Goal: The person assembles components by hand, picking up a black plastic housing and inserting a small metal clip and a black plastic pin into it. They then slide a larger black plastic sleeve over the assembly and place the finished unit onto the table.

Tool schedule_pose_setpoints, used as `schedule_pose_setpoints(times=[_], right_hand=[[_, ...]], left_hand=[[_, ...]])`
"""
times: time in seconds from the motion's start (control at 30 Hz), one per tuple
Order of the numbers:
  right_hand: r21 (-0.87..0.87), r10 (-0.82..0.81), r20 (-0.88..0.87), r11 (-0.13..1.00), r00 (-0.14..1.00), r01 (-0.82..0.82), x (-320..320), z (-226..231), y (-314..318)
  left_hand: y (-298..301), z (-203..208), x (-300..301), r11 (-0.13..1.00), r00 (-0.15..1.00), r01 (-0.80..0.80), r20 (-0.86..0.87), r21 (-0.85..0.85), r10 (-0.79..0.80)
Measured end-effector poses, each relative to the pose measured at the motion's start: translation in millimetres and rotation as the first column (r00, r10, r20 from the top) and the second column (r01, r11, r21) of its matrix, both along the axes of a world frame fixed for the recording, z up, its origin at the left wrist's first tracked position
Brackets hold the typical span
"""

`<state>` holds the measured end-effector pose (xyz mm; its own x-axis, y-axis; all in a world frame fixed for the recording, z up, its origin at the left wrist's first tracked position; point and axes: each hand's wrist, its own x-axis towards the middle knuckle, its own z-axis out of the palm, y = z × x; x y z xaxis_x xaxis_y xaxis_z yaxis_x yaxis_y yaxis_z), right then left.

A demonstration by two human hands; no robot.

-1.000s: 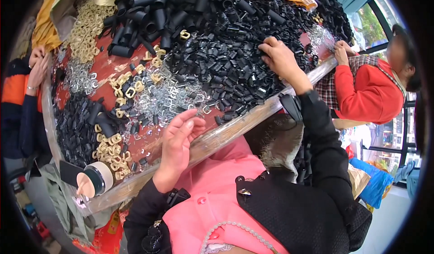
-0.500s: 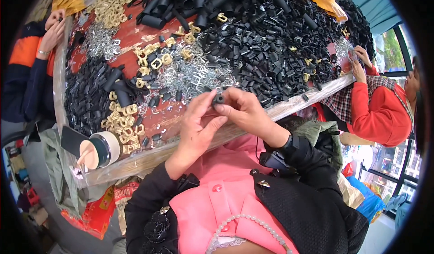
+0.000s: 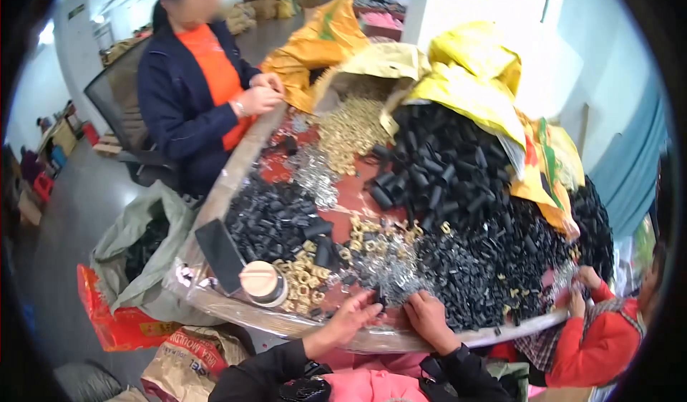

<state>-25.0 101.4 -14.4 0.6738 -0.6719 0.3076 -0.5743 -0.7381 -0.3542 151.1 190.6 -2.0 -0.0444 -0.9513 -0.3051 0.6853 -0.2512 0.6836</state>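
My left hand [image 3: 351,317] is closed on a small black plastic part [image 3: 380,297] at its fingertips, just above the near edge of the table. To its right, my right hand [image 3: 431,319] reaches down to the near side of a pile of small silver metal clips [image 3: 393,262]. Its fingers are bent together, and what they pinch, if anything, is hidden. Beside that hand spreads a large heap of small black parts [image 3: 469,273]. Gold-coloured buckle-like pieces [image 3: 299,277] lie left of my left hand.
A round container with a pale lid [image 3: 260,280] and a dark flat panel [image 3: 217,255] stand at the table's left corner. Black tubes [image 3: 444,166] and yellow sacks [image 3: 476,80] fill the far side. One co-worker [image 3: 207,94] is at far left, another [image 3: 594,337] at right.
The view has tilted up, showing more of the room. My hands, together around a small black part before, are now apart; the right has gone to the silver clips.
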Motion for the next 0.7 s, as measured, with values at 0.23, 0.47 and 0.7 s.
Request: schedule_pose_setpoints(times=[0.23,0.47,0.7], right_hand=[[-0.022,0.053,0.118,0.998,0.992,-0.051,15,7,-21],[0.595,-0.131,0.384,0.792,0.914,-0.136,18,8,-3],[0.829,-0.273,0.391,0.520,0.879,-0.207,17,16,14]], left_hand=[[0,-30,5,0.971,0.961,-0.051,0.253,-0.234,0.111],[-13,-14,-1,0.960,0.753,0.059,0.643,-0.273,0.137],[-14,-37,-12,0.954,0.592,0.048,0.778,-0.296,0.211]])
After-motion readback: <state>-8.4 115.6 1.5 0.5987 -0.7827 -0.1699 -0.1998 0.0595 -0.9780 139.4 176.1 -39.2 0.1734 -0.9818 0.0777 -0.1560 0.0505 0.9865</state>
